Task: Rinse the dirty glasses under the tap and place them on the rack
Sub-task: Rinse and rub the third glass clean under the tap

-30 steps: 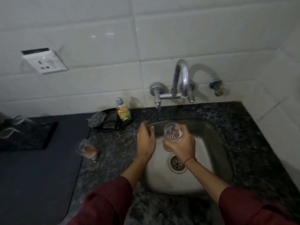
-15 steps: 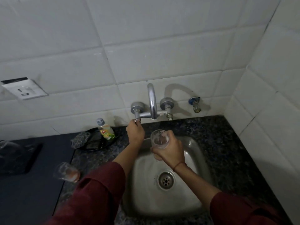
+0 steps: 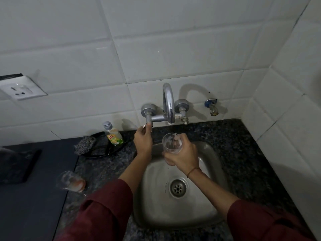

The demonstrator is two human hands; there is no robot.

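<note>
My right hand (image 3: 182,157) holds a clear glass (image 3: 172,143) upright over the steel sink (image 3: 205,216), its mouth just below the curved tap spout (image 3: 168,103). My left hand (image 3: 143,141) reaches up and pinches the tap's left valve handle (image 3: 148,121) with its fingertips. A second glass (image 3: 71,183) with reddish dregs stands on the counter left of the sink. A dark rack (image 3: 15,166) lies at the far left with a faint glass on it, partly cut off by the frame edge.
A small dish-soap bottle (image 3: 113,134) and a scrub pad (image 3: 85,145) sit on a black dish behind the left of the sink. A wall socket (image 3: 20,88) is on the tiles at left. A tiled side wall closes in the right.
My left hand rose from the sink's left rim to the tap's left valve handle and holds it. My right hand kept the glass under the spout. The view tilted upward.
</note>
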